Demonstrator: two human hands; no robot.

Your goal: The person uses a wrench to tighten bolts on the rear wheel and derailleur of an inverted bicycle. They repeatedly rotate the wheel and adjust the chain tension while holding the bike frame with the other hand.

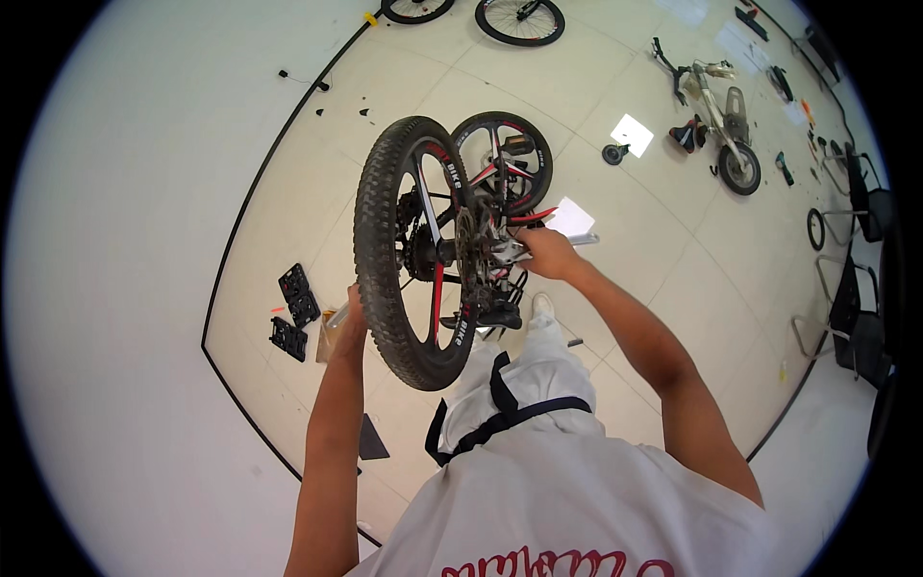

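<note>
Two loose wheels [520, 19] lie on the floor [663, 240] at the top; a small frame with one wheel [721, 120] lies well to the right; black tool trays [296, 310] sit at left; black chairs [860, 317] stand at the right edge.

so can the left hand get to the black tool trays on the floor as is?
Probably not right away: the left hand is on the big knobby tyre, steadying it. The tool trays lie lower left, with open floor between.

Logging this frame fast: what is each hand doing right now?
Left hand: pressed against the knobby rear tyre; grip cannot be told.
Right hand: closed at the wheel hub; what it holds cannot be told.
</note>
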